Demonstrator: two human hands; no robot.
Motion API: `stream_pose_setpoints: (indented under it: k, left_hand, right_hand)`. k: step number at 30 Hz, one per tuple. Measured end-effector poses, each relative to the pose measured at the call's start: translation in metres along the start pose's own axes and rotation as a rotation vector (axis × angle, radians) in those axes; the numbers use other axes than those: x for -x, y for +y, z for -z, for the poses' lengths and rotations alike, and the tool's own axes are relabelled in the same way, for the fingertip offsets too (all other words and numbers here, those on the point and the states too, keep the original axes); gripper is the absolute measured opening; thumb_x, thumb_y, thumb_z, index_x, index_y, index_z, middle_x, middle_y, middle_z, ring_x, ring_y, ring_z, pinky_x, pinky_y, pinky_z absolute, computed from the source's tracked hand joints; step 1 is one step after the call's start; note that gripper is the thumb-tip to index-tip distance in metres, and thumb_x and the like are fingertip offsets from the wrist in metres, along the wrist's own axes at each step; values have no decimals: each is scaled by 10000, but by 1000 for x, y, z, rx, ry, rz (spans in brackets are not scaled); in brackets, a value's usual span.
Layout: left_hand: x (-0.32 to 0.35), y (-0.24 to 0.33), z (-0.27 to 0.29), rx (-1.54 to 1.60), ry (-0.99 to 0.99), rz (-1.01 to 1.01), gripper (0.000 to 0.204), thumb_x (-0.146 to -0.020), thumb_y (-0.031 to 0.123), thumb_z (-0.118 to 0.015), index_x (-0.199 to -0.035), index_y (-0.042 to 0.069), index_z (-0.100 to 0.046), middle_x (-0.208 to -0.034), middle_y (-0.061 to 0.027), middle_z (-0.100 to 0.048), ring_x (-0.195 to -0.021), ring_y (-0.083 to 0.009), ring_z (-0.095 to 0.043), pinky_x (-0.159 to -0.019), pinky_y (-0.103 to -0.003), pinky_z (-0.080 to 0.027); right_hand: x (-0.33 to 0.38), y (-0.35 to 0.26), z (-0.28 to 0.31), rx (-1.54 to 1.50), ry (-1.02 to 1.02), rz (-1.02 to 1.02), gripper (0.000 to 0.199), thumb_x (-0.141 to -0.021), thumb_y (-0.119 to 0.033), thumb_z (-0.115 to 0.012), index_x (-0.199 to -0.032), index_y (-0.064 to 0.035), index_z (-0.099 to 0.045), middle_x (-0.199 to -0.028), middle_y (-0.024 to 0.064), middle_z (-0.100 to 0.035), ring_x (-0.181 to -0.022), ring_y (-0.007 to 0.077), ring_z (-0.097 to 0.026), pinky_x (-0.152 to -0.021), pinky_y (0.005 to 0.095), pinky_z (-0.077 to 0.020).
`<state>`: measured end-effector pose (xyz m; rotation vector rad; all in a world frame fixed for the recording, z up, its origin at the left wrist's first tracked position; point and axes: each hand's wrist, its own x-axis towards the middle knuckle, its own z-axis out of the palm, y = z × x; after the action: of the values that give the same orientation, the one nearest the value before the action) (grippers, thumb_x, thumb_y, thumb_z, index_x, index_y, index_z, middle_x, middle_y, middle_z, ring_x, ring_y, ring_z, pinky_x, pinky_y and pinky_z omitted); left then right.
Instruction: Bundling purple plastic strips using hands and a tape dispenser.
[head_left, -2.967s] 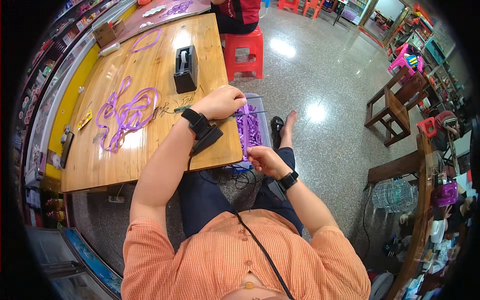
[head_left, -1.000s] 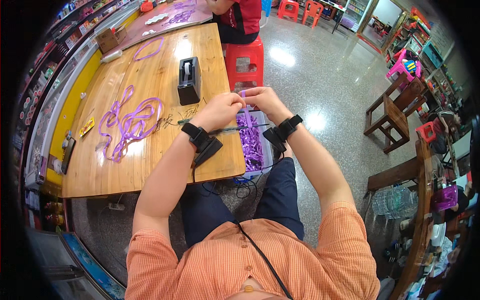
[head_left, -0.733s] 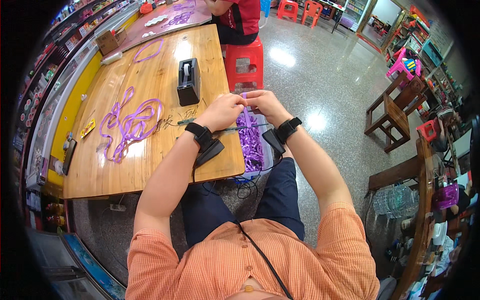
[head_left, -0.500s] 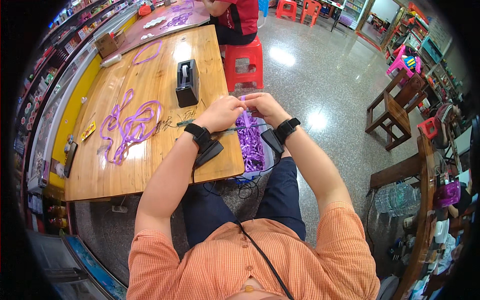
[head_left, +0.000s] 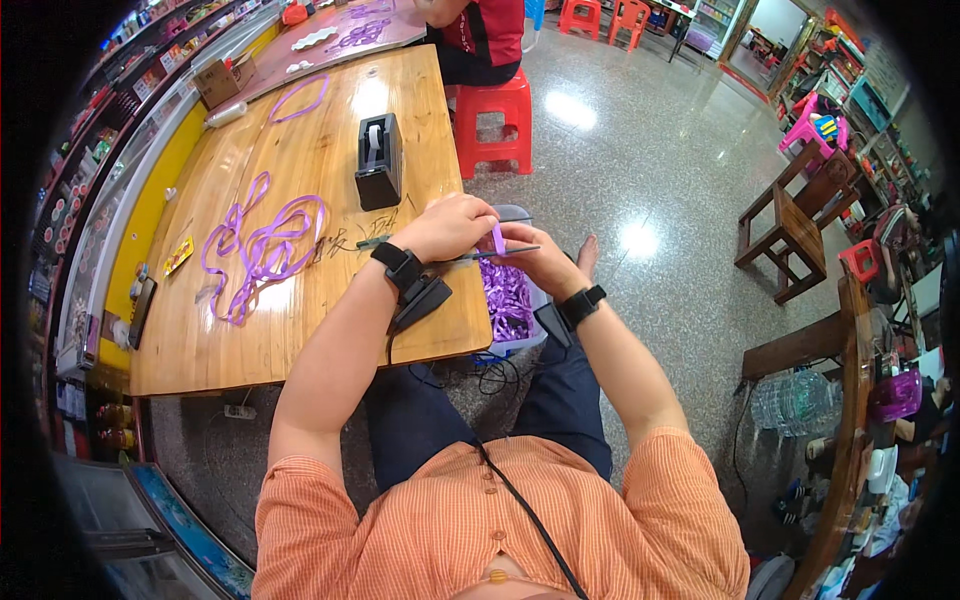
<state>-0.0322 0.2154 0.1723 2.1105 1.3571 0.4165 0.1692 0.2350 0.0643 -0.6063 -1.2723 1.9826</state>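
Note:
My left hand (head_left: 452,228) is over the table's right edge, its fingertips pinched on a purple ribbon (head_left: 498,239). My right hand (head_left: 540,262) is beside it with fingers curled round the same ribbon, partly hidden. A thin dark rod (head_left: 468,257) sticks out past the table edge and passes by both hands. Below them stands a pale plastic bin (head_left: 541,318) full of shiny purple ribbon pieces (head_left: 508,302). A long loose purple ribbon (head_left: 262,258) lies tangled on the wooden table (head_left: 330,345), left of my hands.
A black tape dispenser (head_left: 379,165) stands on the table beyond my left hand. A purple ribbon loop (head_left: 300,98) lies farther back. Someone in a red shirt (head_left: 485,38) sits on a red stool (head_left: 494,125) at the far table. A wooden chair (head_left: 797,222) is off to the right.
My right hand has come lower and slightly right, turning so its fingers curl beneath the ribbon. More of the ribbon shows between my hands. My left hand has barely moved.

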Motion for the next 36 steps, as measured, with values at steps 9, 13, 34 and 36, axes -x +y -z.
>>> stream_pose_setpoints:
  k: [9, 13, 34, 36]
  left_hand:
    - [-4, -9, -7, -106, 61, -55, 330, -955, 269, -512, -1130, 48, -683, -1146, -182, -653, -1130, -335, -582, -980, -412, -450]
    - [-2, -8, -11, -77, 169, -100, 338, -913, 292, -521, -1052, 62, -725, -1070, -185, -696, -1057, -359, -628, -950, -426, -475]
    - [27, 12, -15, 858, -265, 392, 290, -1017, 270, -502, -882, 25, -577, -601, -36, -586, -406, -105, -526, -335, -236, -390]
    - [30, 5, -16, 877, -261, 375, 293, -1010, 261, -506, -879, 14, -591, -625, -52, -602, -415, -120, -540, -347, -242, -413]
  right_hand:
    - [27, 17, -25, 175, 198, -6, 262, -967, -242, -637, -1055, 1, -683, -916, 60, -720, -732, 79, -620, -688, 232, -517]
    - [35, 16, -35, 148, 268, 3, 231, -953, -225, -657, -984, 2, -680, -842, 60, -714, -676, 97, -628, -625, 239, -519]
    - [50, -10, -53, 55, 259, 31, 228, -954, -237, -640, -918, -16, -683, -769, 44, -683, -628, 93, -612, -591, 231, -508]
    - [52, -24, -60, 126, 269, -8, 240, -952, -246, -641, -896, -18, -686, -742, 36, -676, -611, 92, -608, -584, 230, -506]
